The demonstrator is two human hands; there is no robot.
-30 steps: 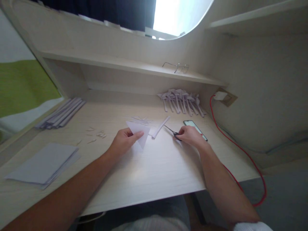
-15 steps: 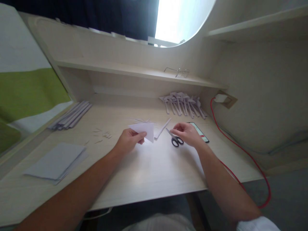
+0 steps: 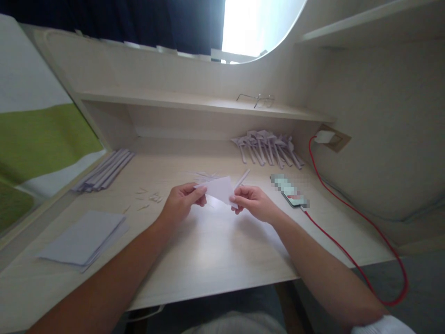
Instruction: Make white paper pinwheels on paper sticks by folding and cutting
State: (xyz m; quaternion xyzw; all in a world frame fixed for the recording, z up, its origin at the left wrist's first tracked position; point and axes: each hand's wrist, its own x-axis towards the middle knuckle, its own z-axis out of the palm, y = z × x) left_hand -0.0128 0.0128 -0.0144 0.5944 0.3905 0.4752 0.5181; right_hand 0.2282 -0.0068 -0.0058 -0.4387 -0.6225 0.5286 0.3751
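A small piece of white paper (image 3: 219,189) is stretched between my two hands above the desk. My left hand (image 3: 182,200) pinches its left end between thumb and fingers. At the lower right corner, my right hand (image 3: 255,202) pinches the paper the same way. Just behind the right hand lies a narrow rolled paper stick (image 3: 242,177), partly covered. Thin paper strips (image 3: 205,176) are scattered behind the held paper. The scissors do not show now; the right hand and forearm cover the spot where they lay.
White sheets (image 3: 83,236) are stacked at the left, with rolled paper sticks (image 3: 104,170) behind. Small bits (image 3: 155,197) lie nearby. Paper pinwheels (image 3: 267,146) sit at the back right. A phone (image 3: 288,190) has a red cable (image 3: 333,239). Glasses (image 3: 257,99) rest on the shelf (image 3: 174,101).
My right hand has moved left from the scissors to the paper and taken hold of its right corner. The paper is turned flatter between both hands.
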